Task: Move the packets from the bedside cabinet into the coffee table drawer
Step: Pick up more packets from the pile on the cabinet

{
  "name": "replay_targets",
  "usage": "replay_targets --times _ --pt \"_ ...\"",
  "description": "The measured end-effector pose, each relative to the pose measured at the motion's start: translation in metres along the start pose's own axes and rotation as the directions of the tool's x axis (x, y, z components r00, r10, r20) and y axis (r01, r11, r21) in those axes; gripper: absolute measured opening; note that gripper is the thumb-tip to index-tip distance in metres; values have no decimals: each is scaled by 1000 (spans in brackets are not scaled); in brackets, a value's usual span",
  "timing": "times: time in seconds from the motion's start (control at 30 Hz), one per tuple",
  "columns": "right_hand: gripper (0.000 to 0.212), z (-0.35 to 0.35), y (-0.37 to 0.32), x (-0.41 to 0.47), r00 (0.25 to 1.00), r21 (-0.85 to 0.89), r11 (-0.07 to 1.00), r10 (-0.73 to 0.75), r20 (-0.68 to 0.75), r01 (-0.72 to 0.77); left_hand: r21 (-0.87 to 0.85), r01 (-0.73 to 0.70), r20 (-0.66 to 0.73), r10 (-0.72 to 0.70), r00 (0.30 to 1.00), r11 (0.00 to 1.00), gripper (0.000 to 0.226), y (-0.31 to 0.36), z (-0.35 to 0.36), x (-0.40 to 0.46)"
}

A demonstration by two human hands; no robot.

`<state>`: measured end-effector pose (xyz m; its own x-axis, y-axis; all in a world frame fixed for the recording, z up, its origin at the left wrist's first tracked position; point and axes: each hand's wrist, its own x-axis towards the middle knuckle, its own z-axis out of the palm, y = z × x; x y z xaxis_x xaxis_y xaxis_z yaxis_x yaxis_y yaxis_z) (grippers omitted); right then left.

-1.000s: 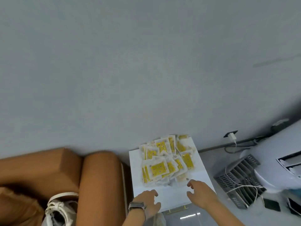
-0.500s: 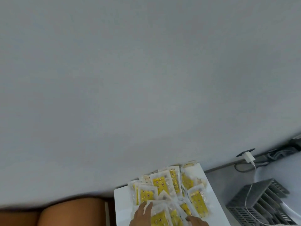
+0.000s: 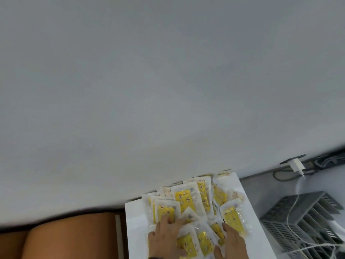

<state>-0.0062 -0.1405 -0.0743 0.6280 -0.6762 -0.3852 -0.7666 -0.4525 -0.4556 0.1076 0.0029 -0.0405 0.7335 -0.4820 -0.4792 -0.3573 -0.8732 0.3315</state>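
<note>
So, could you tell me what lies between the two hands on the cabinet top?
In the head view, yellow packets fill the gap between the left hand and the right hand; both hands rest on the pile.

Glossy clear-plastic packets [image 3: 188, 200] on smooth matt white cabinet top [image 3: 136, 217]

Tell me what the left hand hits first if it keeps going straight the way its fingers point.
The left hand already lies on the packets. Straight on, it would likely cross more of the pile on the white cabinet top, then meet the wall; depth is unclear.
</note>
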Motion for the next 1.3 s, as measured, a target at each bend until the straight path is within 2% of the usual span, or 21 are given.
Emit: replay_targets --times 0.03,0.07,0.1,0.17,0.3,0.4,0.5,0.57,0.63,0.67,0.73,0.8,0.87,0.93,1.0,1.1,1.17,1.3 --pt "72 -2 -1 0 999 -21 1000 -9 37 10 -2 10 118 -10 993 1000 74 1 -2 -4" --pt "71 -11 -3 2 990 -2 1000 17 137 -17 25 -12 153 8 988 1000 65 -1 2 -5" --pt "68 -15 -3 0 983 17 999 24 180 -28 55 -26 152 17 988 998 57 -4 7 -6" --pt "64 -14 3 -2 985 43 999 24 170 -32 36 20 115 -24 993 999 50 -9 18 -11" --pt "52 -13 4 -4 986 75 996 -54 157 43 43 66 113 -70 991 997 58 -8 25 -11" --pt "46 -14 3 -5 980 72 992 -118 163 108 41 77 134 -82 988 996 42 -4 20 -7" --pt "43 -13 -1 -7 966 53 989 -148 210 140 -63 84 159 -73 985 994 18 -1 14 -9" --pt "42 -12 -1 -5 961 60 989 -147 234 137 -192 140 142 -113 983 971 19 -2 12 -14" --pt "44 -11 -3 -3 958 65 988 -152 243 141 -422 233 86 -217 972 876 16 -4 14 -19" --pt "48 -10 -3 -1 952 62 987 -160 259 149 -577 269 62 -288 956 771 15 -7 16 -22" --pt "59 -7 -5 1 945 35 987 -160 287 157 -800 292 93 -373 923 524 26 -13 20 -25" --pt "65 -3 -7 2 946 10 990 -134 297 137 -885 287 134 -389 911 366 28 -16 23 -28" --pt "54 -2 -10 3 949 8 993 -119 294 122 -913 323 204 -407 890 248 19 -16 22 -29" --pt "34 -3 -10 4 952 31 994 -106 288 101 -918 351 250 -416 874 185 14 -16 22 -30" --pt "23 -7 -8 6 957 49 994 -105 271 95 -920 368 283 -421 862 135 14 -18 23 -32" --pt "22 -10 -1 9 966 99 988 -134 220 115 -928 370 315 -442 840 40 16 -21 23 -34" --pt "19 -12 4 9 980 191 978 -113 165 81 -929 369 336 -461 821 -20 14 -23 22 -34" --pt "19 -23 15 9 996 254 965 -75 52 59 -925 380 346 -460 818 -20 14 -26 22 -37"
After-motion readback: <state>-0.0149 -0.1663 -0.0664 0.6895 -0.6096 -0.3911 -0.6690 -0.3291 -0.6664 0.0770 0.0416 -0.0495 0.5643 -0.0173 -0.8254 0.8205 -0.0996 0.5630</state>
